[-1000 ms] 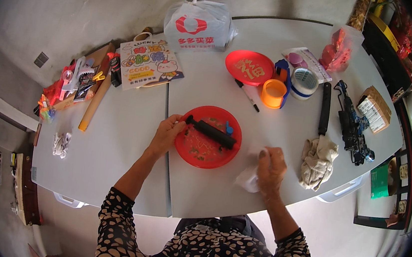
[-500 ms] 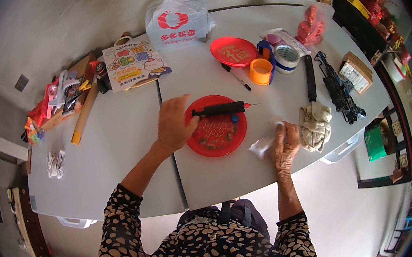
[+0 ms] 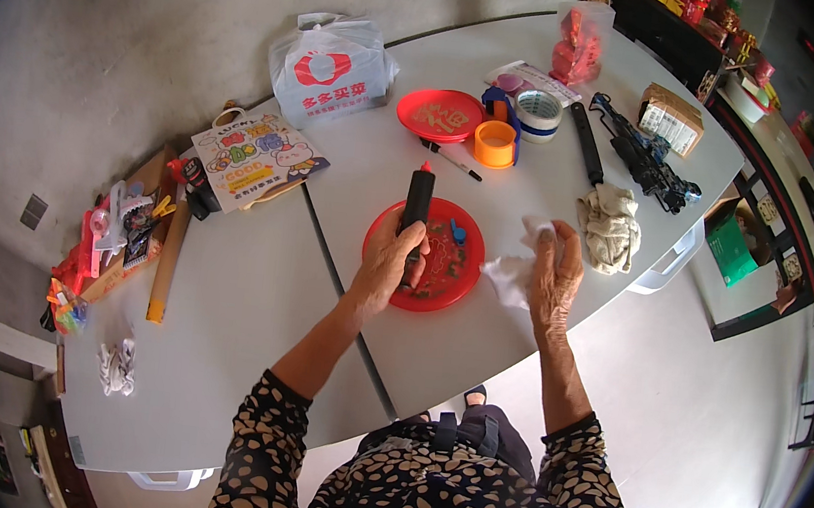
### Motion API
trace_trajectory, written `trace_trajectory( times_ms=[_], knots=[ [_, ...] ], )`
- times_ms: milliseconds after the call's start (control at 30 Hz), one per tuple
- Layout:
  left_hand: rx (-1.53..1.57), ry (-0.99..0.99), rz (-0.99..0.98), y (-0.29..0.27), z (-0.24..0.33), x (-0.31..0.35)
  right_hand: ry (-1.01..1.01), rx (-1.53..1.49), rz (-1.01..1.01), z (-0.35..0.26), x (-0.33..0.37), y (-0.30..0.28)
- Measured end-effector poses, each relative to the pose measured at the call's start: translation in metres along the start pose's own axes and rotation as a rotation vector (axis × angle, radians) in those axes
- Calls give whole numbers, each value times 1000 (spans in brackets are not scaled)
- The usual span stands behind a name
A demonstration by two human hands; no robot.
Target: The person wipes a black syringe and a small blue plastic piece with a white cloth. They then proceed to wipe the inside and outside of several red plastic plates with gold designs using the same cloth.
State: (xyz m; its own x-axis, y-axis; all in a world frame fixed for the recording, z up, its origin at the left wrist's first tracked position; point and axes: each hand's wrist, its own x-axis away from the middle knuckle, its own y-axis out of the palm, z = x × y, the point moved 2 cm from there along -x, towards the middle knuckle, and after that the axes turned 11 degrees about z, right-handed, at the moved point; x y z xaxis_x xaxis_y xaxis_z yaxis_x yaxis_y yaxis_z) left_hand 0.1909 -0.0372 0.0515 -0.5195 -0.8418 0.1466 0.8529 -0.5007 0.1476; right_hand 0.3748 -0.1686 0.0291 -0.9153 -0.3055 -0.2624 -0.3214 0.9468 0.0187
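My left hand (image 3: 391, 260) is wrapped round a black ball pump (image 3: 419, 196), holding it upright over a red plate (image 3: 470, 269) with its red tip pointing away from me. The needle seen earlier on that tip is hard to make out. A small blue piece (image 3: 458, 231) lies on the plate. To the right of the plate, my right hand (image 3: 556, 275) pinches a crumpled white tissue (image 3: 510, 275), which hangs loosely above the table.
Behind the plate are a black marker (image 3: 458, 164), another red plate (image 3: 431, 123), an orange ring (image 3: 495, 144) and tape rolls (image 3: 539, 115). Bundled cloth gloves (image 3: 609, 231) lie at right near a black-handled tool (image 3: 587, 146). A plastic bag (image 3: 332, 73) and a cardboard tube (image 3: 168, 264) stand farther left.
My left hand has taken hold of the ball pump and raised it from lying across the plate to upright. My right hand still holds the tissue. The whole view has shifted slightly.
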Motion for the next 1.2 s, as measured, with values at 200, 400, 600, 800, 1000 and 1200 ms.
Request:
trace_trajectory(
  times_ms=[200, 400, 600, 800, 1000, 1200],
  knots=[
    [317, -90, -22, 23, -25, 44, 199, -406, -163, -61, 43, 55],
    [477, 205, 10, 19, -34, 65, -479, 26, -411, -50, 107, 59],
    [383, 184, 137, -5, -44, 86, -512, 43, -625, -57, 139, 37],
    [354, 302, 120, -4, -27, 109, -347, -75, -416, -73, 134, 61],
    [246, 95, 190, -7, -25, 126, -186, -140, -489, -82, 113, 74],
    [199, 183, 81, -22, -28, 125, -222, -22, -525, -91, 131, 75]
  ],
)
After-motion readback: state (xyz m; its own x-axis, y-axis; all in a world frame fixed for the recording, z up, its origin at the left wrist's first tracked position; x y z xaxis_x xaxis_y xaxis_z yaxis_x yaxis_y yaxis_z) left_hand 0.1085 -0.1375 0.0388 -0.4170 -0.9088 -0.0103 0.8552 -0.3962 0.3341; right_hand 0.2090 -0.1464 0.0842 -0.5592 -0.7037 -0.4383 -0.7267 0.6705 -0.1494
